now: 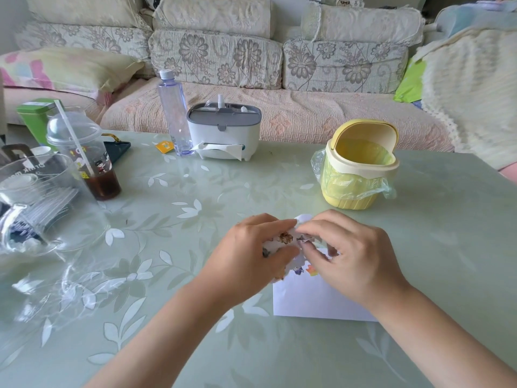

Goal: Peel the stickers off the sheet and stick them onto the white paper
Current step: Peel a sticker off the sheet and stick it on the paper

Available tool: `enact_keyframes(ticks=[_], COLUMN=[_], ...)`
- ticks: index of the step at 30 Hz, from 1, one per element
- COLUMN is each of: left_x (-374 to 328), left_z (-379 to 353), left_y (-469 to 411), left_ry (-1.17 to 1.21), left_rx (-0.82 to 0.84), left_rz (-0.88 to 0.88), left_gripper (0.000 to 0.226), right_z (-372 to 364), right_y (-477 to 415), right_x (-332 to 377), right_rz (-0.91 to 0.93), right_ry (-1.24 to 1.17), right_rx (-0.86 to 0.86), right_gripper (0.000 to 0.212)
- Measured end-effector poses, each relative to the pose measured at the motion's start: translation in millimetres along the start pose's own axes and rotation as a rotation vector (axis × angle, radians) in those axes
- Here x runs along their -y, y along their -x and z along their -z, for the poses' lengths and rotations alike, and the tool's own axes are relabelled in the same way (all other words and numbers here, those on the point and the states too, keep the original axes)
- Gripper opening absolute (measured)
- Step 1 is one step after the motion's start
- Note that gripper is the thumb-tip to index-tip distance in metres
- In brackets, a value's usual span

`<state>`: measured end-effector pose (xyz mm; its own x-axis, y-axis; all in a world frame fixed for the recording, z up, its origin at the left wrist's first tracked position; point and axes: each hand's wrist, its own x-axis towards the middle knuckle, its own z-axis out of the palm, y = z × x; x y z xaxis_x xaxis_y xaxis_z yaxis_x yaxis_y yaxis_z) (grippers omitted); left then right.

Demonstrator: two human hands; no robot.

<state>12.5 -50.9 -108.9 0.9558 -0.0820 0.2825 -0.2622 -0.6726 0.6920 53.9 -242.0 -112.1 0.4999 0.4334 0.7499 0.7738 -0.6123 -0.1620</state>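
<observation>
A white paper [307, 299] lies flat on the green floral table, near the middle front. Small colourful stickers [303, 270] sit at its upper edge. Above it, my left hand [251, 253] grips a crumpled sticker sheet [284, 239] printed with small coloured figures. My right hand [352, 256] meets it from the right, and its fingertips pinch the sheet's edge or a sticker on it; which one I cannot tell. Both hands hide much of the sheet and the paper's top edge.
A yellow mini bin [359, 166] with a plastic liner stands behind the hands. A tissue box [223, 133], a clear bottle [173, 113], a cup with a straw [84, 155] and clear plastic packaging [36, 203] are at the back and left. A sofa lies beyond the table.
</observation>
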Motion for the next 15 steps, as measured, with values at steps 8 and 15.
enact_keyframes(ticks=[8,15], left_x=[-9,-7], left_z=[8,19], left_y=[-7,-8], left_ry=[0.567,0.620], left_rx=[0.023,0.125], left_rz=[0.449,0.504], left_gripper=[0.012,0.009], right_z=[3,4], right_y=[-3,-2], right_x=[-4,-3], right_rz=[0.242,0.359], right_ry=[0.084,0.119], right_rx=[0.007,-0.006], right_gripper=[0.015,0.013])
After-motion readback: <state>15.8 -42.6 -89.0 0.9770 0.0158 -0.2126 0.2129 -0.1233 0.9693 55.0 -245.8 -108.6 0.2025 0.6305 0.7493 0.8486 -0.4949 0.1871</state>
